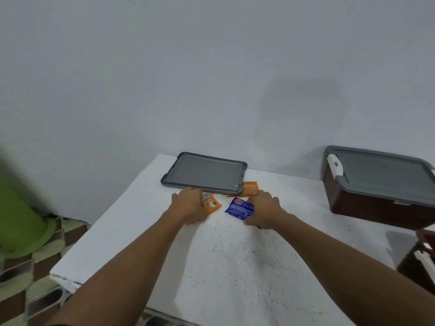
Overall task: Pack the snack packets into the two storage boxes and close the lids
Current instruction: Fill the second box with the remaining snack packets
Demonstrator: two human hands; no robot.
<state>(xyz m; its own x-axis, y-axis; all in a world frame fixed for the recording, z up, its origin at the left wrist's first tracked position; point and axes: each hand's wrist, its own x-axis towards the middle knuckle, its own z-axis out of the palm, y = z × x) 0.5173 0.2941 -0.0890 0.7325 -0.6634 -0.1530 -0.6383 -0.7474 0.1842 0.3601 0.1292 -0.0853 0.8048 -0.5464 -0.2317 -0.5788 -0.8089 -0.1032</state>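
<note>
- White speckled table (211,267) bears the work; a second brown box (421,262) is cut off by the frame, nearer than the loose grey lid (204,172) and well to its right.
- Left hand (188,205) curls round an orange packet (213,203) just before that lid's near edge.
- Right hand (264,209) pinches a blue packet (239,207) just before the lid's near right corner.
- Another orange packet (249,188) lies partly under that corner.
- The loose lid lies flat.
- Well right of it stands a brown storage box (367,205), its own lid (386,175) on.
</note>
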